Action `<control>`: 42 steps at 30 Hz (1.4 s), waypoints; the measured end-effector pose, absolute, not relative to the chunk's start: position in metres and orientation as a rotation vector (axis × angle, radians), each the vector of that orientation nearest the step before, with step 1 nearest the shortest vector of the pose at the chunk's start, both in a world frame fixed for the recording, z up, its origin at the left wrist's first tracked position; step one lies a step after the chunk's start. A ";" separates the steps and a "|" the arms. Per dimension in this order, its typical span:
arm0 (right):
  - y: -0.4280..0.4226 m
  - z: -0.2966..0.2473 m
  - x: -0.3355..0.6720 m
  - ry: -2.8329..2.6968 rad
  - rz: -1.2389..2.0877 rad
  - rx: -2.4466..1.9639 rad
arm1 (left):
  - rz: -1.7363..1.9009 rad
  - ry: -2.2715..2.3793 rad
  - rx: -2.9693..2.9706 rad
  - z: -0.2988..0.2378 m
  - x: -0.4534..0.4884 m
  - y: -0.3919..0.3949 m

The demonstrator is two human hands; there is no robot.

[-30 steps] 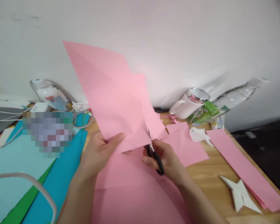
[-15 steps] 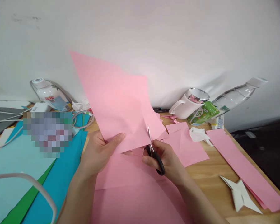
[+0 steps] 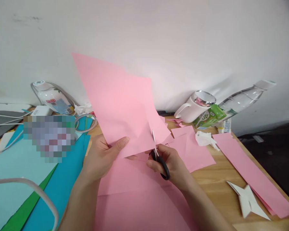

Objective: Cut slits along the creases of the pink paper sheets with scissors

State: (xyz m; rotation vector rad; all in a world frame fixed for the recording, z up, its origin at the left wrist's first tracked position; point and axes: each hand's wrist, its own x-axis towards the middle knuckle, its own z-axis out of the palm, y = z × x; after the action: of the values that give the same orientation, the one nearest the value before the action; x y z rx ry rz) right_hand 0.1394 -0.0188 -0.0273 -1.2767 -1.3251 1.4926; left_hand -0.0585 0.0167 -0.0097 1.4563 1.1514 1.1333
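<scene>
Scissors [image 3: 162, 163] are gripped by the right hand [image 3: 173, 158] and pink paper [image 3: 120, 102], top corner now lower, by the left hand [image 3: 98, 157], cutting seemingly stalled.

Prob. a home or dorm rm, can't tell which. A wood table [image 3: 207, 184] is standing against a plain, scuffed wall [image 3: 144, 25], & everyday stuff is crowding its back: a white mug [image 3: 191, 112] w/ pink bits inside, a green carton [image 3: 208, 118], a clear bottle [image 3: 243, 100] on the R, a white bottle [image 3: 53, 98] on the L, plus crumpled tissue [image 3: 205, 138]. A pale cable [image 3: 21, 180] is curving over the L side; thinner wires are running nr a white block [image 3: 41, 111]. Craft stuff is sharing the same table: scissors [image 3: 163, 165], pink paper [image 3: 120, 109], blue sheets [image 3: 65, 170], a green sheet [image 3: 24, 210], a folded star [image 3: 245, 194]. Such mixed personal clutter is suggesting private quarters. Area past the R edge is looking too dark to make out.
</scene>
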 end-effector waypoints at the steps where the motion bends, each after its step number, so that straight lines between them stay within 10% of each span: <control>1: -0.019 -0.028 0.139 -1.318 1.496 -1.276 | 1.108 1.127 1.414 -0.010 -0.059 0.017; 42: -0.018 -0.028 0.138 -1.246 1.526 -1.182 | 1.041 0.980 1.251 -0.008 -0.059 0.017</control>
State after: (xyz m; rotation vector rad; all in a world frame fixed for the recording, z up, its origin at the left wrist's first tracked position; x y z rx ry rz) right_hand 0.1383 -0.0177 -0.0283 -1.1819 -1.2460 1.5261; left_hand -0.0590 0.0166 -0.0082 1.2510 0.9799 1.0407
